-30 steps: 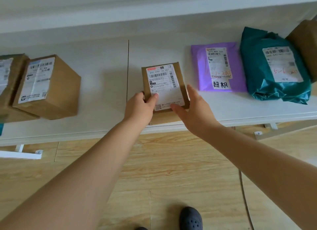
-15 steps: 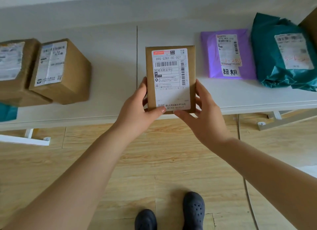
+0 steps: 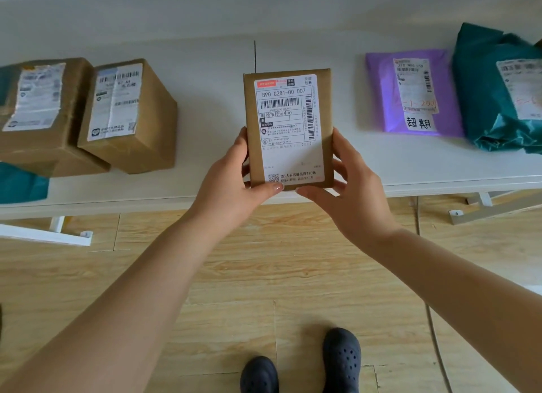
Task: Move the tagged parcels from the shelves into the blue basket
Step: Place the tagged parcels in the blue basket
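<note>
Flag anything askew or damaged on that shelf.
The second brown box from the left sits skewed, leaning on its neighbour box. The teal bag is crumpled. No visible damage.

a person's left hand (image 3: 228, 184) and right hand (image 3: 349, 187) grip a small brown cardboard parcel (image 3: 289, 128) by its sides, white shipping label facing the camera, above a white shelf (image 3: 205, 99). two larger brown boxes (image 3: 129, 117) sit on the shelf at left; a purple mailer (image 3: 410, 93) and a teal bag (image 3: 498, 93) lie at right. dark clogs (image 3: 341, 360) stand on the wood floor (image 3: 264, 260) below.
</note>
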